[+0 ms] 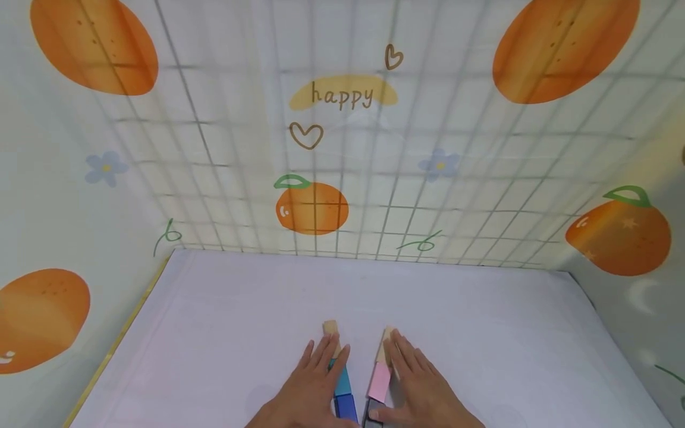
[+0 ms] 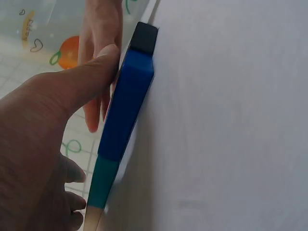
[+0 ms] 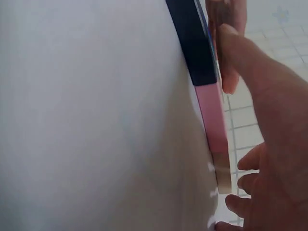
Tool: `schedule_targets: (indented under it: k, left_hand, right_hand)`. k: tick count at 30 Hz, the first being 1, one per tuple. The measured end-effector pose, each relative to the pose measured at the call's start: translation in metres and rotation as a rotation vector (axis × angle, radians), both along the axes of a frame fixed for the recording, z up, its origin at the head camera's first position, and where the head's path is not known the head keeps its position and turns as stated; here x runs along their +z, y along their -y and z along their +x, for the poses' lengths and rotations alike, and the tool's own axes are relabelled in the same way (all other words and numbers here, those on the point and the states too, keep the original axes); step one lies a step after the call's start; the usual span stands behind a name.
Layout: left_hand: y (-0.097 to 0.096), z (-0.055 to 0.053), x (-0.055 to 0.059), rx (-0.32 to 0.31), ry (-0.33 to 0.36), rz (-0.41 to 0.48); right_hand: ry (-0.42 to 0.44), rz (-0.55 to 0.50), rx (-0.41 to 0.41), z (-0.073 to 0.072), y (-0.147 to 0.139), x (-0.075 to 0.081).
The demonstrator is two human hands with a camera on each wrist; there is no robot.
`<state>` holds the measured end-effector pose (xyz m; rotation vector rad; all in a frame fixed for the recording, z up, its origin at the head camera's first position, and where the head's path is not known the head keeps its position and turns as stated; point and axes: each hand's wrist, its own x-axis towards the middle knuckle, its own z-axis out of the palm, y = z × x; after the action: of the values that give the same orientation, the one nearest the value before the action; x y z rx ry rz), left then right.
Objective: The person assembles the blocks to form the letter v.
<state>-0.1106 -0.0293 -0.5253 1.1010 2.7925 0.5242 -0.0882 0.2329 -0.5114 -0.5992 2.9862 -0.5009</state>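
Observation:
Two rows of coloured blocks lie on the white table, a narrow gap between them. In the left row, a plain wood block [image 1: 330,327], a teal block [image 1: 342,380] and a blue block [image 1: 346,408] stand end to end. My left hand [image 1: 310,383] lies along it with fingers stretched forward, the thumb near the blue block. The right row has a plain wood block [image 1: 383,346], a pink block [image 1: 379,380] and a dark grey block [image 1: 373,410]. Beside that row my right hand [image 1: 423,389] has its fingers extended, thumb over the dark block.
The white table [image 1: 241,309] spreads around both rows. At its back rises a grid-patterned cloth [image 1: 353,160] printed with oranges, hearts and flowers. Similar cloth sides [image 1: 53,208] flank the table, with a yellow strip [image 1: 125,330] along its left edge.

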Motion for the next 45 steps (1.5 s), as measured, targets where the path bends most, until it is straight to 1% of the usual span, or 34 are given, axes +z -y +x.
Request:
schedule_targets:
  k: [3,6,8,13,16,21,25,29,36,43,45]
  left_hand:
    - [-0.002,0.002,0.000,-0.006,-0.050,-0.042]
    - [-0.003,0.004,0.000,-0.013,-0.111,-0.077]
    - [-0.004,0.005,0.001,-0.019,-0.129,-0.095]
    - [-0.005,0.008,0.001,-0.047,-0.123,-0.120]
    - [-0.006,0.011,0.003,-0.053,-0.133,-0.121]
    - [-0.007,0.013,0.005,-0.061,-0.167,-0.115]
    - [-0.008,0.014,0.004,-0.073,-0.197,-0.104]
    - [-0.008,0.014,0.002,-0.076,-0.218,-0.088]
    - [-0.009,0.013,0.000,-0.067,-0.193,-0.062]
    - [-0.009,0.012,-0.001,-0.073,-0.233,-0.049]
    - [-0.009,0.012,-0.001,-0.072,-0.226,-0.043]
  right_hand:
    - [-0.028,0.012,-0.001,-0.001,-0.001,-0.001]
    - [-0.015,0.017,-0.012,-0.001,-0.001,-0.001]
    - [-0.007,0.016,-0.016,0.000,-0.001,0.000]
    - [-0.016,0.006,-0.018,0.001,-0.001,0.001]
    - [-0.019,0.000,-0.021,0.001,0.000,0.001]
    - [-0.003,-0.009,-0.042,0.002,-0.001,-0.001]
    - [0.002,-0.009,-0.048,0.002,-0.001,-0.001]
    - [0.010,0.003,-0.053,0.002,0.000,-0.001]
    - [-0.003,0.020,-0.058,0.002,0.001,-0.001]
    - [-0.018,0.019,-0.054,0.002,0.001,-0.002]
    - [-0.028,0.017,-0.053,0.002,0.001,-0.002]
